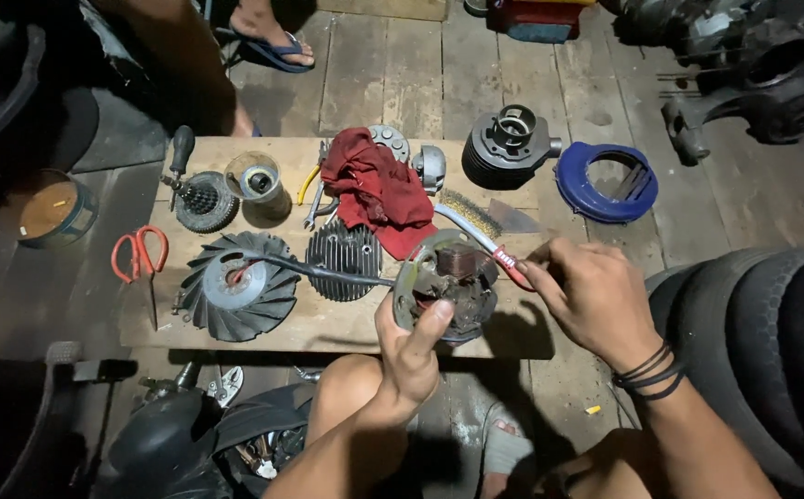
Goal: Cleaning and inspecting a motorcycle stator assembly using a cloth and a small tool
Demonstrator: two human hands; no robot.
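Wooden floor planks, dim and stained, carry a low board serving as desk (328,323), with parts laid flat in rows so each stays in reach. Far left, off the board: round tin (55,211), contents brownish, not identifiable. On the board's left edge: red scissors (139,251), lying shut. Next: black-handled tool (180,150) leaning on a small toothed wheel (206,200); clear jar (256,178), something dark at its bottom, kind unclear. Below these: finned fan wheel (240,286), flat, a black cable running from it toward the hands. Centre: ribbed cylinder head (344,259); red rag (376,189) bunched over some tools, partly hiding them. Left hand (411,356): grip clenched around the rim of the stator plate (446,288), held tilted just above the board's near edge, coils facing up for access. Right hand (596,296): grip pinching the red-handled tool (511,266), its end at the plate. Behind: wire brush (471,211), finned cylinder (510,146) upright, blue shroud (607,183). Right: stacked tyres (753,314). Another person's sandalled foot (272,32) at top.
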